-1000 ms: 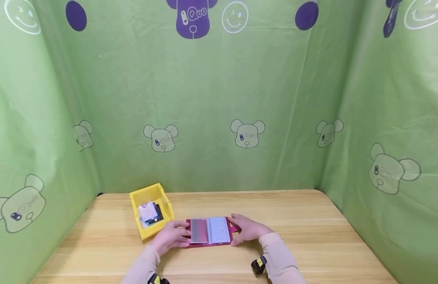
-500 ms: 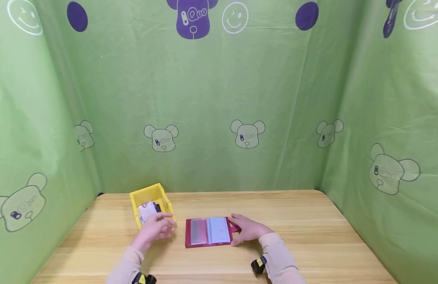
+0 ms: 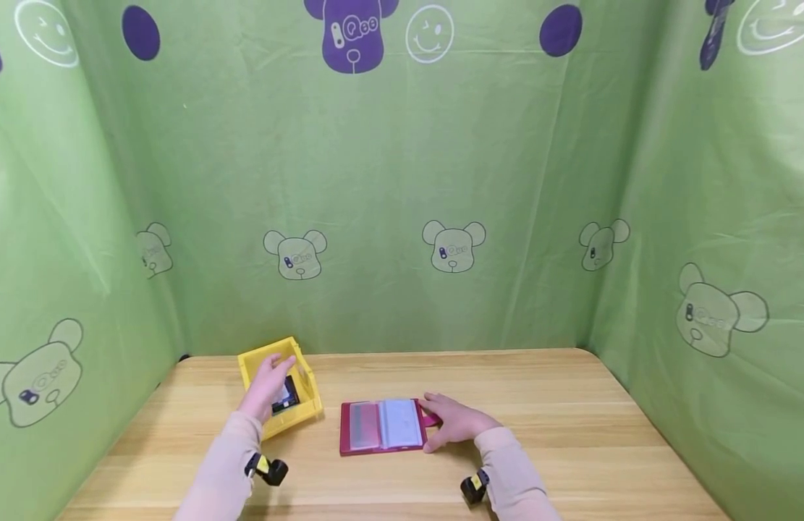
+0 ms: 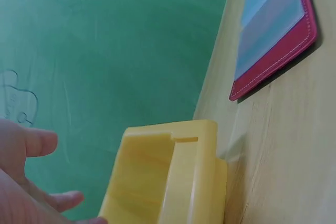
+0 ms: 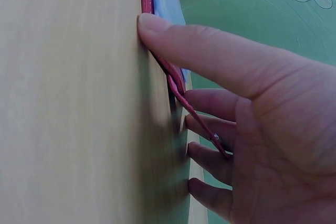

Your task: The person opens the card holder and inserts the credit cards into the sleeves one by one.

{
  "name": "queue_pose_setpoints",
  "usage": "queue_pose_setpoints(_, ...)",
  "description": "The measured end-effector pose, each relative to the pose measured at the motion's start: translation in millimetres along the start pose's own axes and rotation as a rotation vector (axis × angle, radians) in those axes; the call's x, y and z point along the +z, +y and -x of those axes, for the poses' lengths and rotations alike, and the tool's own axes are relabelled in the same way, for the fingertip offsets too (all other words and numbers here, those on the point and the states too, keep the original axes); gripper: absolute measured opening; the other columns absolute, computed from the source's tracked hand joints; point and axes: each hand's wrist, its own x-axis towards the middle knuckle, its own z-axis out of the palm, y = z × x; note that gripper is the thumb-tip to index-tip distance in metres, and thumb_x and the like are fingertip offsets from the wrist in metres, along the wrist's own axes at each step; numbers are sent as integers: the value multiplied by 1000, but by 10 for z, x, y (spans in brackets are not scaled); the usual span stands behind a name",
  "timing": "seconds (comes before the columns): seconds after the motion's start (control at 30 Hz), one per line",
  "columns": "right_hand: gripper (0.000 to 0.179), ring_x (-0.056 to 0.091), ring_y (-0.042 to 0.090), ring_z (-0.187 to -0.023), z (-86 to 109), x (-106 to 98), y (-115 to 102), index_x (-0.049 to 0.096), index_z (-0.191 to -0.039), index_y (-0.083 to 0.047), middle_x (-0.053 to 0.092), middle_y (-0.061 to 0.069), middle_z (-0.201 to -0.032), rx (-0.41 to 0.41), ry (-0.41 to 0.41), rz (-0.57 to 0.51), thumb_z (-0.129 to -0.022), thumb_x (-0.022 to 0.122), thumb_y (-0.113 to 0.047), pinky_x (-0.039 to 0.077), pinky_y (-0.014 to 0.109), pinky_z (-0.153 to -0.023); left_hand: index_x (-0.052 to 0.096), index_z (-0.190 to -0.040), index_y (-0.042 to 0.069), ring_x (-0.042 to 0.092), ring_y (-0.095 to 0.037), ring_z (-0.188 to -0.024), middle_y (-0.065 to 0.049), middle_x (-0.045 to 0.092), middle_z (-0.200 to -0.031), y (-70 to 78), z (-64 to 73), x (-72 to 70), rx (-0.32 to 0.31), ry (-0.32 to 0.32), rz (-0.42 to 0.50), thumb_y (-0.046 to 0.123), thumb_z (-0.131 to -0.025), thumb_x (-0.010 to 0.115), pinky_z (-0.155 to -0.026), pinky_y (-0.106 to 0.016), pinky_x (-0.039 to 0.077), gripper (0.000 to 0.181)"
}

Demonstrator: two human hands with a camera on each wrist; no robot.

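Observation:
Over the yellow bin (image 3: 306, 410), in the head view, my left hand (image 3: 268, 385) hovers with its fingers loosely spread, covering part of what lies inside. A dark card-like item (image 3: 286, 395) shows beside the hand. The left wrist view has the left hand (image 4: 23, 182) at the bin's (image 4: 202, 129) side, nothing visible in its fingers. A red card holder (image 3: 345, 430) lies opened flat on the table, clear plastic sleeves (image 3: 402, 422) facing up. My right hand (image 3: 459, 422) rests at its right edge, thumb and fingers spread around the closure strap (image 5: 191, 109), the thumb touching the holder's edge.
The wooden table (image 3: 571, 434) carries the holder and, left of it, the bin. A green printed curtain (image 3: 375, 304) encloses the back and both sides. Black wrist cameras (image 3: 475, 488) are worn on the forearms.
My left hand has left the card holder's left edge and moved left and away from me, over the bin. The right hand and the holder stay in place.

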Motion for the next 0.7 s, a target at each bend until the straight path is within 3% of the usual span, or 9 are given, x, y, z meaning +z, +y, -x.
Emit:
queue_pose_setpoints(0.2,95,23,47,-145,-7,0,11,38,-146,3,27,26,-157,-22,-1,9,-68,83,-27,20,63,-118,-7,-153,-5,3,-49,-147,-32,-2,-159,1,-169,-30,-86,-14,113,38,-104,33,-122,-61,7,76)
queue_pose_setpoints(0.47,95,23,48,-145,-10,-13,4,38,-146,2,27,27,-156,-24,1,13,-69,83,-28,20,63,-119,-4,-152,-6,1,-45,-149,-29,-3,-160,-82,-391,-67,-106,22,192,34,-104,28,-125,-53,5,71)
queue_pose_setpoints(0.7,96,24,47,-145,8,0,-23,37,-147,2,27,27,-156,-15,4,11,-68,83,-27,21,64,-118,-8,-151,-8,-5,-44,-149,-28,-11,-159,-155,-461,-74,-152,35,195,37,-103,28,-125,-51,-1,75)
